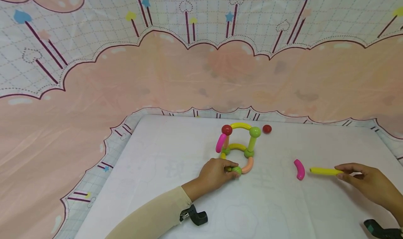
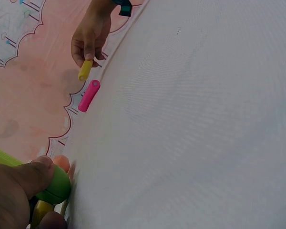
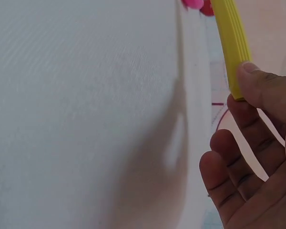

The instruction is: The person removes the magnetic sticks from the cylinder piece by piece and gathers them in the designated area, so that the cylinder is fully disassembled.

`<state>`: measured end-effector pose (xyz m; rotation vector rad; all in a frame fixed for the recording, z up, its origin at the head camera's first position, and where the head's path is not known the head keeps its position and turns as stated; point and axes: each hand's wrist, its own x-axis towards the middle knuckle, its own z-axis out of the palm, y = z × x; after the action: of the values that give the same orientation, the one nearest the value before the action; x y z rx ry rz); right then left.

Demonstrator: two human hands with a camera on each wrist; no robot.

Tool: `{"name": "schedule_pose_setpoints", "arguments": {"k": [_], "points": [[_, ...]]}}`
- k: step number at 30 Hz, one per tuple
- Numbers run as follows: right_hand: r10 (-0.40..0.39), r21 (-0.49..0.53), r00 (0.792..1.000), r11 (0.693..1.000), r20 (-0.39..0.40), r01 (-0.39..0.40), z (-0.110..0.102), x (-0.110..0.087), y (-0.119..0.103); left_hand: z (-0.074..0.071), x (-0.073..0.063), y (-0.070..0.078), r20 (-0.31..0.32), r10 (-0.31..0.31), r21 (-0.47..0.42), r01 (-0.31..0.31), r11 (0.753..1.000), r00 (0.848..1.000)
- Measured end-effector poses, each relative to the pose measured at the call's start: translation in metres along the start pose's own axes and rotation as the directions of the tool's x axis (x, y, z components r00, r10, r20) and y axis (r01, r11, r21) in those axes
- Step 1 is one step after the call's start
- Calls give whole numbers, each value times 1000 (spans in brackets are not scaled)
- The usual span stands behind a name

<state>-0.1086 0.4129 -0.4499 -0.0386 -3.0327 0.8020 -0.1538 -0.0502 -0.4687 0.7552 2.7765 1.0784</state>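
Observation:
My left hand (image 1: 216, 176) grips a green ball (image 1: 236, 170) at the near corner of a toy frame made of coloured balls and rods. The frame has a red ball (image 1: 226, 129) and a lime ball (image 1: 255, 131) on top, joined by a curved yellow rod (image 1: 240, 125). A curved orange rod (image 1: 248, 165) meets the gripped ball. Off to the right, my right hand (image 1: 369, 183) pinches a yellow rod (image 1: 324, 171) by one end, between thumb and forefinger. In the right wrist view, the yellow rod (image 3: 232, 43) shows grooves and a slight bend.
A curved pink rod (image 1: 299, 169) lies on the white table (image 1: 270, 211) just left of the held yellow rod. Another red ball (image 1: 267, 129) sits to the right of the frame. Behind the table hangs a peach and white patterned cloth (image 1: 189, 78).

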Motion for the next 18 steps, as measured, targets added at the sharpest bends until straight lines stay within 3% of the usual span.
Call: {"name": "schedule_pose_setpoints", "arguments": {"k": [9, 18], "points": [[49, -22, 996, 999, 80, -48, 0, 1, 12, 0, 0, 0, 1, -3, 1, 3, 1000, 1000], [82, -27, 992, 996, 96, -80, 5, 0, 22, 1, 0, -1, -2, -3, -7, 3, 1000, 1000]]}}
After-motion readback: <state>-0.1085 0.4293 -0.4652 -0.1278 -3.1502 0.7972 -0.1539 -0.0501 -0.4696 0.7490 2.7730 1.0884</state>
